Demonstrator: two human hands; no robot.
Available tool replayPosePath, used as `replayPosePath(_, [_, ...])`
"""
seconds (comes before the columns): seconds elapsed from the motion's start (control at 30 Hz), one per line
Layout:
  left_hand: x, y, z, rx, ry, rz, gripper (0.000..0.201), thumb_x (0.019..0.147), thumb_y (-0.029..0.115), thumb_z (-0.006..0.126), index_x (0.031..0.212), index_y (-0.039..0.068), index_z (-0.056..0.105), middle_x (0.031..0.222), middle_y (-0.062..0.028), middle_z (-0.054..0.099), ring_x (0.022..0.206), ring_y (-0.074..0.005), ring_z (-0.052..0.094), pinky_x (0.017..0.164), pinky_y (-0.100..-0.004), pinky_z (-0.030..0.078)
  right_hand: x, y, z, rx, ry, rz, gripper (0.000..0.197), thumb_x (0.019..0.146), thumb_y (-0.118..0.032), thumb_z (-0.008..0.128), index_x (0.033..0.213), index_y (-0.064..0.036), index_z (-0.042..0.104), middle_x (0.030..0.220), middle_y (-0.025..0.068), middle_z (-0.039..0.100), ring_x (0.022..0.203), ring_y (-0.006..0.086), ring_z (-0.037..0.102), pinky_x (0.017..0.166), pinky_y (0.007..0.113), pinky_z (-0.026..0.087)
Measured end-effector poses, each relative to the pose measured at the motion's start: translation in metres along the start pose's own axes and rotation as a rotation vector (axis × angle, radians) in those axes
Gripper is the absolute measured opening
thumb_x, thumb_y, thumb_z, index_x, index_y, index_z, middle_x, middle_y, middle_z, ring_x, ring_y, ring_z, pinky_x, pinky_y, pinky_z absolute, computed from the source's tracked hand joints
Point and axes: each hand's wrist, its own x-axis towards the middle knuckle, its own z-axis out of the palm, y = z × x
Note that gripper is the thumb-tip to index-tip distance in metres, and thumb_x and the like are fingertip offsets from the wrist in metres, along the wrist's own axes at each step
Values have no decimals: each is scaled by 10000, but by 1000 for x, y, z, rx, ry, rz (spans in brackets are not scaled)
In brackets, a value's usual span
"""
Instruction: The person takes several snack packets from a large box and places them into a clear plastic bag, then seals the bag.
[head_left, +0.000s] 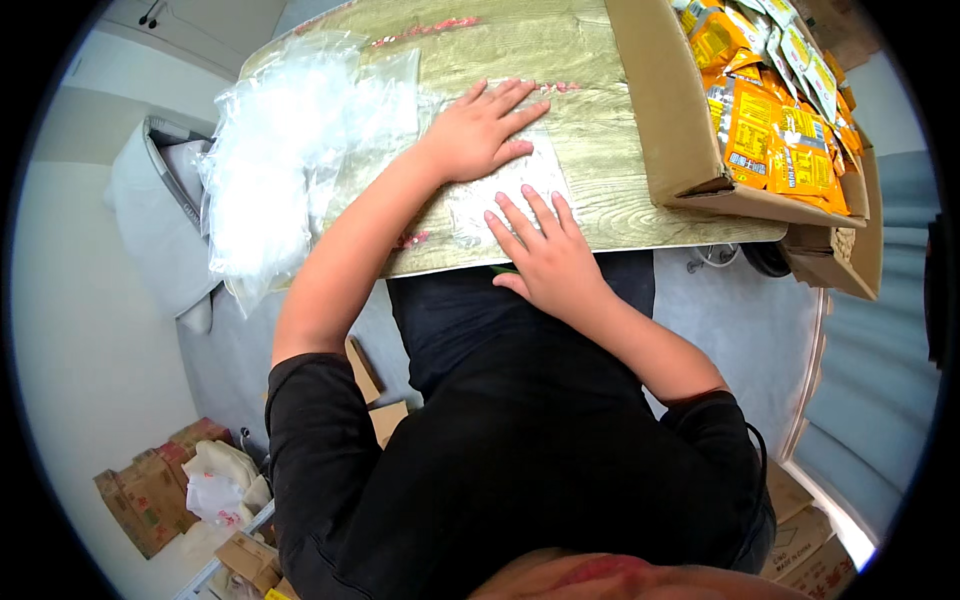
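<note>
**Clear plastic bag pinned flat under both palms, near table edge**

Clear plastic bag [500, 190] lies flat on the wooden table [600, 150], close to the near edge. I record both hands spread wide on it, gripping nothing: fingers straight and splayed, palms pressing down.

The left hand [480, 130] covers the bag's far-left corner, fingers pointing right and away. The right hand [545, 255] sits on the near-right part, its heel over the table's near edge, fingers pointing away. The bag lies directly beneath both sets of fingers. I cannot tell its long axis for certain; it appears to run from near-left to far-right. The right hand is nearer the body.

Further out: a heap of clear bags [280, 150] lies to the left, overhanging the table's left edge. To the right a cardboard box [660, 130] holding orange snack packets [770, 130] stands just beside the bag. Bare tabletop shows beyond the left hand.
</note>
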Motion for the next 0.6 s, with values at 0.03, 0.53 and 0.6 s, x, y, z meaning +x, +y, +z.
replayPosePath(0.03, [-1, -2, -2, 58, 17, -46, 639, 1024, 476, 507, 1578, 202, 343, 1643, -119, 299, 1509, -331, 289, 1226, -538, 227, 0, -4, -5, 8, 29, -10, 716, 835, -482, 737, 1432, -142, 537, 1519, 134, 466, 1414, 348, 401, 1166, 555, 297])
replayPosePath(0.53, [-89, 110, -51, -291, 290, -176, 268, 829, 115, 754, 1091, 81, 709, 1048, -71, 685, 1038, -302, 617, 929, -423, 470, 1, 49, -20, 130, 259, -7, 137, 790, -122, 737, 917, -82, 706, 927, 22, 675, 862, 212, 652, 763, 358, 492])
replayPosePath(0.6, [-93, 108, -47, -269, 380, -252, 202, 821, 82, 751, 1022, 68, 729, 1076, -80, 677, 1066, -303, 607, 951, -417, 462, 6, 48, -24, 87, 370, -39, 130, 777, -129, 680, 902, -92, 669, 896, 22, 639, 823, 205, 633, 735, 349, 479])
